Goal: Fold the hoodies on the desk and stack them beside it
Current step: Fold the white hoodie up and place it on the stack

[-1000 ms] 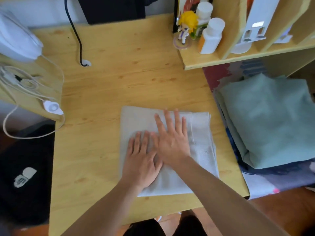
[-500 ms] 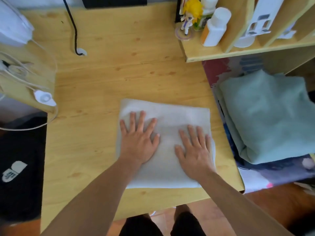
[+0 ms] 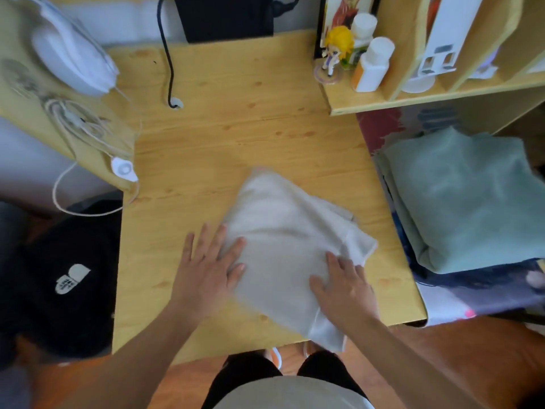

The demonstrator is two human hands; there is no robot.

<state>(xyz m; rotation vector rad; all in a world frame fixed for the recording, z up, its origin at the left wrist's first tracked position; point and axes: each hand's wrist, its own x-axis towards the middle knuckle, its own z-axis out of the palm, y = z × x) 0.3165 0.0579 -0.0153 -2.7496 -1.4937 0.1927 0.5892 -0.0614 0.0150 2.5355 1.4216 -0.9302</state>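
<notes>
Left hand [image 3: 208,268] lies flat, fingers straight and spread, palm down. Its index finger and thumb rest on the left edge of the folded white hoodie [image 3: 289,246]; the other fingers lie on the bare desk [image 3: 236,137] just beside the cloth. Nothing is grasped on that side.

Right hand [image 3: 346,290] lies on the hoodie's right near part, fingers mostly straight but slightly bent at the tips, pressing down onto the fabric. Cannot tell whether the fingertips hook under the cloth edge; it reads as a flat press, not a clench.

White hoodie is a folded bundle lying skewed on the near half of the desk, between the two hands. Far corner points away toward the desk middle, right corner sticks out past the right fingers, and the near corner hangs over the desk's front edge just below the right wrist. Picture is motion-blurred, so fold lines are unclear.

Folded teal hoodie [image 3: 466,199] lies on the patterned surface to the right of the desk, well apart from both hands, under the wooden shelf [image 3: 427,97]. Black garment [image 3: 59,276] with a white logo lies on the floor to the left.
</notes>
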